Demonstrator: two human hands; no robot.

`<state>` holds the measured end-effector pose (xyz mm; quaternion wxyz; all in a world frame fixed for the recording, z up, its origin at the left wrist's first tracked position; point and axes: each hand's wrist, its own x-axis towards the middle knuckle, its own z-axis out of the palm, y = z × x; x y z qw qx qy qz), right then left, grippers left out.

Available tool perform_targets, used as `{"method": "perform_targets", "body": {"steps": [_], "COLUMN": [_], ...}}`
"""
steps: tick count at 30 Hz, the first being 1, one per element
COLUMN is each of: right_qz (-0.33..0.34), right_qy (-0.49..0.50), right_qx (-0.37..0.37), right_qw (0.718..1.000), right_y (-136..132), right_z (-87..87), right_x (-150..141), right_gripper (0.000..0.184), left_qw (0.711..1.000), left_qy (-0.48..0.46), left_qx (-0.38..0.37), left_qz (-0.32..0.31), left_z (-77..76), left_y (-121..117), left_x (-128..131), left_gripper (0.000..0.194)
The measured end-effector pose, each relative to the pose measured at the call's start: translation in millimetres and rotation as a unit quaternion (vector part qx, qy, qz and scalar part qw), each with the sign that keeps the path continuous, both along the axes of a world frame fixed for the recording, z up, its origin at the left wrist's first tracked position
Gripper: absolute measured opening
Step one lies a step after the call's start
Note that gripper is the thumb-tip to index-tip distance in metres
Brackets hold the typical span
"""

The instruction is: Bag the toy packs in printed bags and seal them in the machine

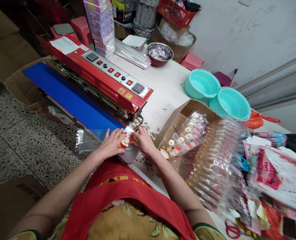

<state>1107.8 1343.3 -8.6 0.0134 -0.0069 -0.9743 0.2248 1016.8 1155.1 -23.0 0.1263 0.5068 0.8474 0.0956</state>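
Left hand (112, 142) lay flat, fingers spread, pressing down on a clear packet (125, 141) with red and white contents. Right hand (143, 140) pinched the packet's far edge with curled fingers. The packet sat between both hands, at the near end of the blue conveyor belt (68, 96) of a red sealing machine (105, 76). Just right of the right hand, a cardboard box (181, 113) held stacked filled packets (185, 136). Further beyond it stood two teal basins (216, 95).
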Motion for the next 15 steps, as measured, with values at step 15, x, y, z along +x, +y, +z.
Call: {"method": "perform_targets", "body": {"steps": [15], "right_qz": [-0.088], "right_qy": [0.025], "right_qx": [-0.043], "right_qw": [0.995], "right_y": [21], "right_z": [-13.0], "right_x": [59], "right_gripper": [0.018], "left_qw": [1.0], "left_qy": [-0.009], "left_qx": [0.005], "left_qz": [0.006], "left_z": [3.1], "left_y": [0], "left_x": [0], "left_gripper": [0.068]}}
